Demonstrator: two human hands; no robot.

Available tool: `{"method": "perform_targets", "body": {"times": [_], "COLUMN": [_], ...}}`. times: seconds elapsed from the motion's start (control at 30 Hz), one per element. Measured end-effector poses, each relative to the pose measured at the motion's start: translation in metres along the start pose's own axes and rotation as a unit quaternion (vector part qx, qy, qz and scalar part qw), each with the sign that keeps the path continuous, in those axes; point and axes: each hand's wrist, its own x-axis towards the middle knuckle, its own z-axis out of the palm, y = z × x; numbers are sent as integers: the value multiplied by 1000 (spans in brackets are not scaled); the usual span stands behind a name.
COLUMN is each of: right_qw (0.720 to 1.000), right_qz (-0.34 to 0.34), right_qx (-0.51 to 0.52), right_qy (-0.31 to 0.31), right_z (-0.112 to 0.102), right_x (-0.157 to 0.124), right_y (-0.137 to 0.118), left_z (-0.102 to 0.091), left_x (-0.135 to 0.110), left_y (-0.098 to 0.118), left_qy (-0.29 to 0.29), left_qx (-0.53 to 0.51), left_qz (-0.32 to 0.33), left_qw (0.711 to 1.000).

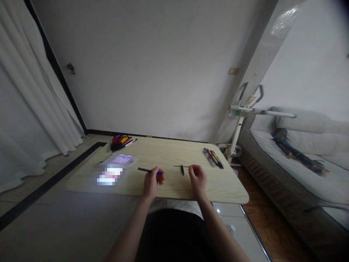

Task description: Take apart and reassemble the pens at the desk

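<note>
My left hand (151,182) is closed around a blue pen barrel (145,170) that points left, just above the light wooden table (169,154). My right hand (197,177) pinches the end of a thin dark refill (180,166) that lies level towards the left. A small black pen part (182,170) rests on the table just below the refill, left of my right hand.
A bundle of red, yellow and black pens (121,142) lies at the table's far left corner. Several assembled pens (213,157) lie at the far right. A clear packet (121,159) and a blurred patch sit at the left. An exercise machine (240,120) and sofa (305,156) stand right.
</note>
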Motion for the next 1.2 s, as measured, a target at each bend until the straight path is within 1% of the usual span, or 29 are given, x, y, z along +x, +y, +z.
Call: {"method": "perform_targets", "body": {"times": [0.1, 0.2, 0.3, 0.43, 0.6, 0.73, 0.83, 1.2], "right_qw": [996, 984, 970, 950, 925, 910, 905, 903], "right_qz": [-73, -145, -201, -253, -297, -319, -316, -296], "right_qx": [-54, -95, -122, -154, -198, -213, -225, -249], "right_qy": [-8, -34, -62, -98, -128, -155, -173, -186], "right_z": [-1, -1, 0, 2, 4, 5, 6, 7], "right_x": [1, 1, 1, 2, 3, 1, 0, -1], "right_y": [-2, -4, -6, -8, -10, -9, -8, -4], "left_z": [0, 0, 0, -1, 0, 0, 0, -1], "left_x": [0, 0, 1, 1, 1, 1, 1, 1], "left_y": [0, 0, -1, -2, -1, 0, 0, -2], "left_qy": [-1, 1, 1, 0, -1, -5, -7, -7], "left_qx": [-4, -4, 5, 5, 7, 14, 14, 11], "left_qz": [-1, 1, 2, 2, 5, 6, 4, 9], "left_qw": [1000, 1000, 1000, 1000, 1000, 1000, 1000, 1000]}}
